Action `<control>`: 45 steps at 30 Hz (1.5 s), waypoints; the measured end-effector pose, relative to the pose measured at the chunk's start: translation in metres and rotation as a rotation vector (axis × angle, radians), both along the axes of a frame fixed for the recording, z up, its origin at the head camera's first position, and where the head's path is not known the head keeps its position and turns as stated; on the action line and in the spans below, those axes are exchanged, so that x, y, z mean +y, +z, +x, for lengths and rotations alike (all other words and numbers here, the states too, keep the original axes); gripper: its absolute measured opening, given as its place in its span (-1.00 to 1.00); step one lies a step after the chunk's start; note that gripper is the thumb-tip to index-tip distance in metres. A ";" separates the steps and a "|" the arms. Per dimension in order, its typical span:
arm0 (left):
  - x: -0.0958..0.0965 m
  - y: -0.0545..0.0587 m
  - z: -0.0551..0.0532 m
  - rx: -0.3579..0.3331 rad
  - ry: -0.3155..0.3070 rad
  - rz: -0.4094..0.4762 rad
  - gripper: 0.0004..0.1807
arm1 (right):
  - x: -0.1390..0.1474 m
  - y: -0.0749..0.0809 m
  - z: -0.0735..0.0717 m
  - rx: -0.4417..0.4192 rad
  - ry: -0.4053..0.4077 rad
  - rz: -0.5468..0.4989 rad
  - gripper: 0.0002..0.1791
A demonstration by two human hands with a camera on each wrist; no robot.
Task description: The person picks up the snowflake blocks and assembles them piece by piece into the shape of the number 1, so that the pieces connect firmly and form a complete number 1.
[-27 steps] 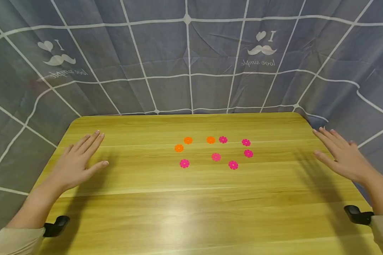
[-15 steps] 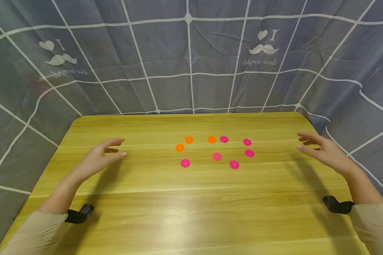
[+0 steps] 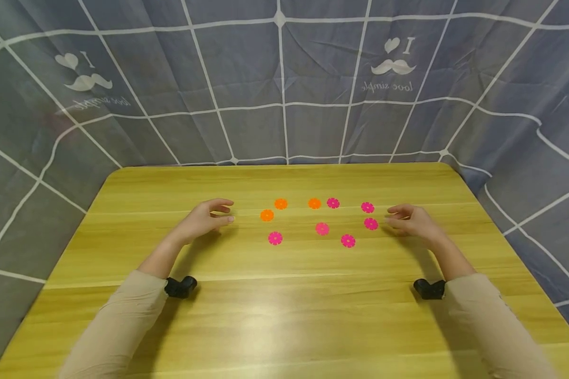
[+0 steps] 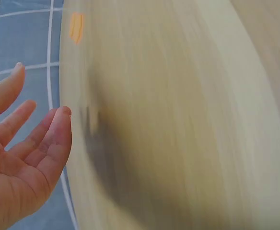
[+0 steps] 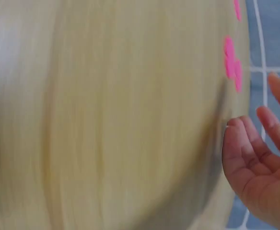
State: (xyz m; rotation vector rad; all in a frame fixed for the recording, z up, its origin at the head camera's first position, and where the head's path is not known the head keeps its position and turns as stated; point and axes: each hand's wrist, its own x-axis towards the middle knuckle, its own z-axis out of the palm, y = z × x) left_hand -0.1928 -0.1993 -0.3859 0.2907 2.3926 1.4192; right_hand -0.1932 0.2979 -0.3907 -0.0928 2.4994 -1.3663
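Observation:
Three orange notched interlocking discs (image 3: 267, 215) and several pink ones (image 3: 322, 229) lie flat and scattered over the middle of the wooden table. My left hand (image 3: 201, 218) hovers to the left of the orange discs, fingers loosely bent, thumb apart, holding nothing. To the right of the pink discs, my right hand (image 3: 413, 222) is above the table in a similar pose, its fingertips close to the rightmost pink disc (image 3: 371, 224). In the left wrist view a blurred orange disc (image 4: 76, 28) shows beyond the fingers. The right wrist view has blurred pink discs (image 5: 229, 55) past the fingertips.
The wooden table (image 3: 265, 316) reaches back to a grey-blue curtain (image 3: 246, 68) with white grid lines, which hangs behind it and at both sides. Black wrist mounts (image 3: 181, 287) sit at the sleeve cuffs, low over the table.
Both hands have moved inward from the table's sides toward the discs. Their fingers went from spread and straight to loosely bent. The discs still lie where they were.

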 end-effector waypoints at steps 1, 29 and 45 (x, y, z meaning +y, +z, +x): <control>0.006 -0.002 -0.003 -0.005 0.002 -0.002 -0.41 | -0.004 -0.003 -0.002 0.000 -0.006 0.004 -0.42; 0.094 -0.024 -0.032 0.191 0.141 -0.464 -0.60 | -0.039 -0.025 -0.016 0.061 -0.090 0.250 -0.61; 0.096 -0.016 -0.019 0.088 0.107 -0.023 -0.81 | -0.057 -0.011 -0.017 0.041 0.034 0.043 -0.69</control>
